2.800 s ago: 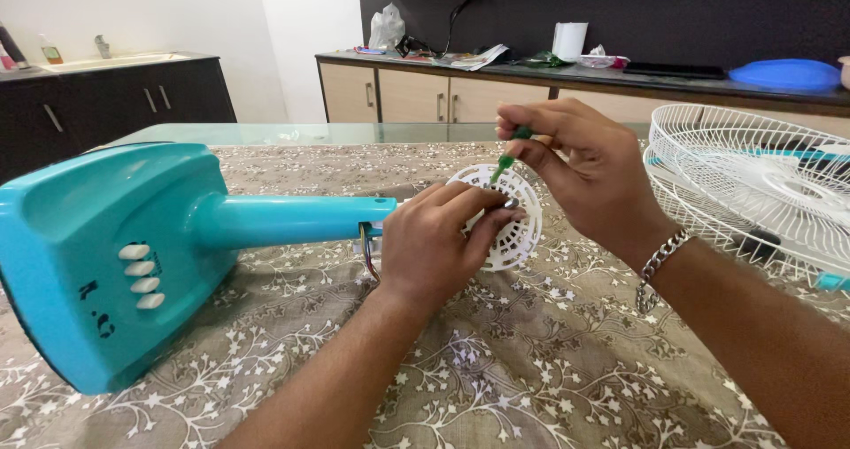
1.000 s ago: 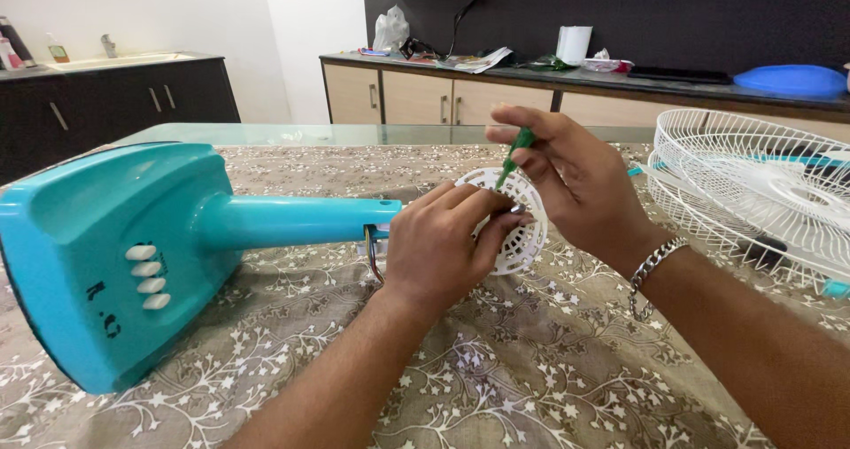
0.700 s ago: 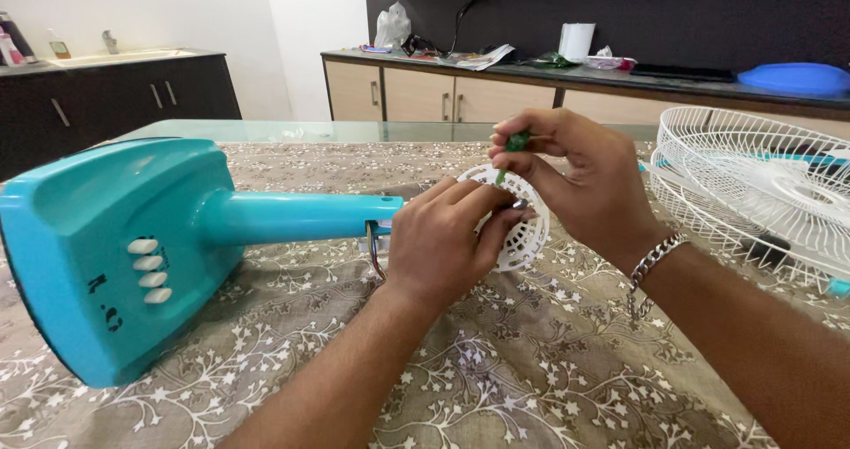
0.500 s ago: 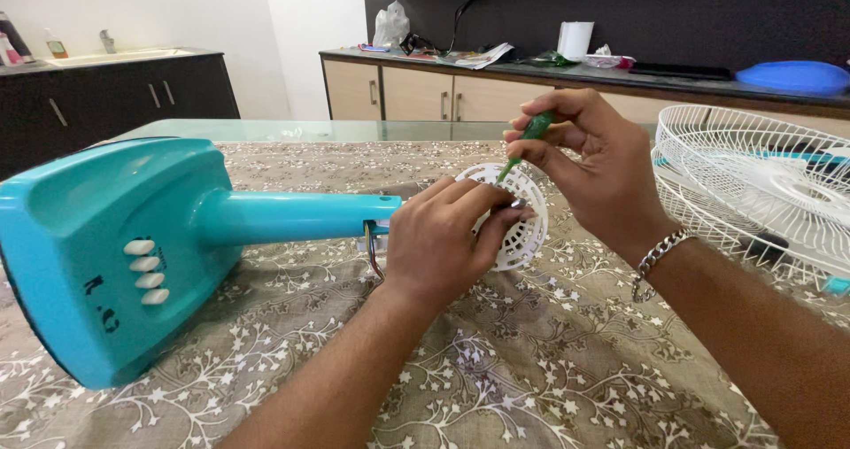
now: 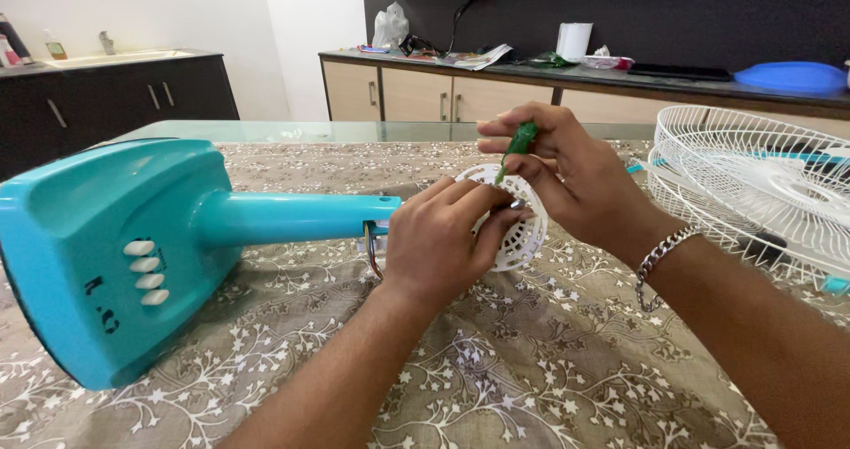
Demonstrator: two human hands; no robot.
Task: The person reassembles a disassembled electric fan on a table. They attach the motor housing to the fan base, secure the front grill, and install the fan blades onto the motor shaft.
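Note:
A turquoise fan stand [image 5: 124, 245] lies on its side on the patterned tablecloth, its neck pointing right. At the neck's end sits a round white slotted motor cover [image 5: 521, 233]. My left hand [image 5: 438, 245] grips this cover from the front. My right hand [image 5: 567, 179] pinches a small green-handled screwdriver [image 5: 516, 145] between thumb and fingers, its tip pressed down onto the top of the cover. A chain bracelet hangs at my right wrist.
White wire fan grilles [image 5: 753, 192] with a blade lie stacked at the right edge of the table. A glass tabletop strip [image 5: 310, 132] shows beyond the cloth. Dark cabinets with a sink stand at the far left; a cluttered counter [image 5: 620, 73] runs along the back.
My right hand's fingers have shifted around the screwdriver handle from frame to frame, twisting it in place. My left hand and the fan stand have stayed put.

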